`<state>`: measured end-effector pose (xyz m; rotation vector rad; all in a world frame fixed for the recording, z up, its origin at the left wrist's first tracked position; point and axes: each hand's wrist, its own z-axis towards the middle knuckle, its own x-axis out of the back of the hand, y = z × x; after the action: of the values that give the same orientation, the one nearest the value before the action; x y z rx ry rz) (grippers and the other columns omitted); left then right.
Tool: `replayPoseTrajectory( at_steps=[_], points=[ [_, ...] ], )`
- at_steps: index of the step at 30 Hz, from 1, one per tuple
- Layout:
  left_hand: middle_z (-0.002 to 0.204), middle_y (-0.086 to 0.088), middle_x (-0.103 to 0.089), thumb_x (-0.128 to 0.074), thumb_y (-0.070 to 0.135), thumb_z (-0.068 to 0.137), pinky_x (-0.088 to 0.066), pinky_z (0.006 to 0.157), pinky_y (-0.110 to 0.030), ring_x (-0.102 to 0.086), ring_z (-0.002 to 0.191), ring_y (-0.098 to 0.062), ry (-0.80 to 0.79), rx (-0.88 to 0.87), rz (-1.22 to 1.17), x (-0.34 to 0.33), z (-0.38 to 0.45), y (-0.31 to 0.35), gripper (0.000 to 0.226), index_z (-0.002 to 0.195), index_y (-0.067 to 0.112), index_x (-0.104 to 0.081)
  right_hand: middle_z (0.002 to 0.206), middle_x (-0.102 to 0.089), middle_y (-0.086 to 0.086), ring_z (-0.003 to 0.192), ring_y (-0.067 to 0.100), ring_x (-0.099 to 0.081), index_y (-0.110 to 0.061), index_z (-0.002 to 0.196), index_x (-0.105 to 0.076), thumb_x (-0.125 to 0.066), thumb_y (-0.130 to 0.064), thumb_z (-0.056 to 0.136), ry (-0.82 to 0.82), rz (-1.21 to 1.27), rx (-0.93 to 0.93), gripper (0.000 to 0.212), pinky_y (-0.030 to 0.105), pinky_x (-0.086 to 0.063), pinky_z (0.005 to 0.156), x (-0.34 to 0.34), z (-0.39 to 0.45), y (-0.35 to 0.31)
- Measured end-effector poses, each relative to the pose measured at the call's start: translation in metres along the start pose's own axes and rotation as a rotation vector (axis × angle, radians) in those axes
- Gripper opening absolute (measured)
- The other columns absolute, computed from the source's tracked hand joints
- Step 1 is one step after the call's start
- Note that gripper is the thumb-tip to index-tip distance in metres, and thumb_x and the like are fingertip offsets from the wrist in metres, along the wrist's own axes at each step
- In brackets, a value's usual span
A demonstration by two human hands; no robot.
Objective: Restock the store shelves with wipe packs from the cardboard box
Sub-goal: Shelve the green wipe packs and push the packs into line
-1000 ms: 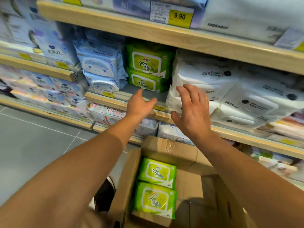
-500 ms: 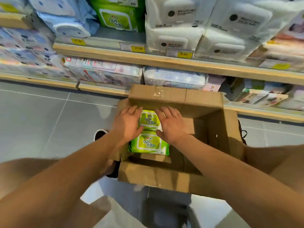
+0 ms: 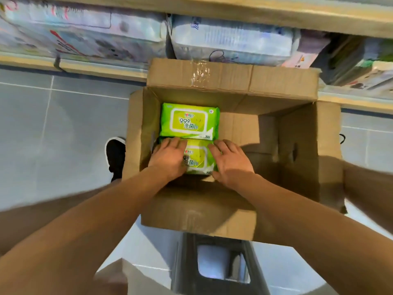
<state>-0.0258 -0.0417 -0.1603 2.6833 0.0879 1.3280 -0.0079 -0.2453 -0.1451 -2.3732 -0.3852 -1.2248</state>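
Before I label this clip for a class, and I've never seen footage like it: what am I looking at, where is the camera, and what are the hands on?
No machine here: a person wears a camera on the head, looking down at their own arms. An open cardboard box stands before store shelves. Inside lie two green wipe packs. The left hand and right hand rest on either side of the near pack, fingers over its top; whether a grip has closed is unclear. The far pack lies untouched. A black shoe shows on the grey floor.
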Motion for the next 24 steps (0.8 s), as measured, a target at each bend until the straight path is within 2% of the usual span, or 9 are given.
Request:
replayPoseTrajectory(
  at_steps=[4, 7, 12, 14, 17, 19, 21, 22, 24],
  points=[
    [0.141, -0.002, -0.027, -0.079, 0.041, 0.064, -0.038, 0.101, -0.055, -0.018, 0.134, -0.029, -0.02, 0.046, -0.041, -0.01, 0.017, 0.003, 0.095, 0.141, 0.028, -0.025, 0.15, -0.032, 0.003, 0.138, 0.028, -0.027, -0.019, 0.147, -0.03, -0.068, -0.035, 0.081, -0.003, 0.043, -0.011, 0.078, 0.038, -0.021, 0.114, -0.01, 0.007, 0.004],
    [0.134, -0.005, -0.029, -0.081, 0.035, 0.065, -0.047, 0.089, -0.047, -0.023, 0.127, -0.03, -0.072, 0.05, -0.063, -0.009, 0.022, 0.003, 0.087, 0.135, 0.024, -0.032, 0.147, -0.036, 0.004, 0.135, 0.029, -0.032, -0.018, 0.145, -0.033, -0.072, -0.038, 0.077, 0.013, 0.027, -0.005, 0.08, 0.041, -0.025, 0.112, -0.015, 0.011, 0.008],
    [0.109, -0.018, -0.054, -0.079, 0.009, 0.05, -0.053, 0.064, -0.049, -0.051, 0.098, -0.04, 0.191, -0.222, 0.042, -0.021, 0.014, 0.022, 0.058, 0.104, 0.01, -0.057, 0.148, -0.032, 0.001, 0.136, 0.027, -0.03, -0.022, 0.149, -0.024, -0.075, -0.048, 0.072, -0.106, 0.074, -0.069, 0.096, 0.041, -0.026, 0.112, -0.018, 0.017, 0.022],
    [0.102, -0.018, -0.056, -0.078, 0.007, 0.051, -0.053, 0.063, -0.046, -0.054, 0.092, -0.04, 0.22, -0.315, 0.03, -0.027, 0.011, 0.037, 0.051, 0.098, 0.01, -0.059, 0.146, -0.035, 0.002, 0.132, 0.027, -0.035, -0.022, 0.147, -0.027, -0.076, -0.053, 0.067, -0.208, 0.162, -0.131, 0.098, 0.041, -0.033, 0.108, -0.023, 0.017, 0.03],
    [0.096, -0.015, -0.056, -0.079, 0.01, 0.05, -0.052, 0.066, -0.041, -0.054, 0.093, -0.038, 0.222, -0.337, -0.006, -0.029, 0.007, 0.051, 0.05, 0.097, 0.011, -0.062, 0.15, -0.033, 0.006, 0.133, 0.03, -0.037, -0.019, 0.151, -0.018, -0.079, -0.058, 0.058, -0.332, 0.304, -0.189, 0.118, 0.042, -0.038, 0.106, -0.033, 0.017, 0.034],
    [0.094, -0.014, -0.056, -0.081, 0.012, 0.051, -0.053, 0.065, -0.041, -0.054, 0.092, -0.036, 0.217, -0.349, -0.036, -0.029, 0.008, 0.048, 0.046, 0.094, 0.01, -0.064, 0.149, -0.035, 0.007, 0.134, 0.031, -0.036, -0.019, 0.152, -0.015, -0.08, -0.059, 0.056, -0.31, 0.387, -0.213, 0.123, 0.043, -0.037, 0.107, -0.038, 0.019, 0.034],
    [0.096, -0.014, -0.058, -0.084, 0.024, 0.057, -0.054, 0.064, -0.042, -0.056, 0.09, -0.036, 0.193, -0.355, -0.094, -0.019, 0.011, 0.042, 0.045, 0.095, 0.01, -0.064, 0.143, -0.04, 0.006, 0.131, 0.03, -0.038, -0.02, 0.149, -0.021, -0.08, -0.06, 0.056, -0.277, 0.392, -0.211, 0.118, 0.044, -0.038, 0.105, -0.038, 0.021, 0.033],
    [0.102, -0.012, -0.057, -0.082, 0.036, 0.063, -0.054, 0.067, -0.042, -0.057, 0.093, -0.034, 0.18, -0.329, -0.13, -0.007, 0.014, 0.039, 0.049, 0.102, 0.013, -0.064, 0.14, -0.042, 0.005, 0.129, 0.029, -0.04, -0.02, 0.146, -0.026, -0.08, -0.059, 0.057, -0.262, 0.364, -0.195, 0.112, 0.043, -0.039, 0.103, -0.037, 0.021, 0.033],
    [0.118, -0.004, -0.053, -0.065, 0.057, 0.076, -0.05, 0.078, -0.039, -0.055, 0.106, -0.026, 0.158, -0.216, -0.157, 0.018, 0.027, 0.031, 0.057, 0.12, 0.022, -0.055, 0.134, -0.044, 0.005, 0.124, 0.029, -0.043, -0.019, 0.141, -0.032, -0.08, -0.057, 0.059, -0.214, 0.261, -0.138, 0.102, 0.043, -0.04, 0.099, -0.032, 0.018, 0.036]
  ],
)
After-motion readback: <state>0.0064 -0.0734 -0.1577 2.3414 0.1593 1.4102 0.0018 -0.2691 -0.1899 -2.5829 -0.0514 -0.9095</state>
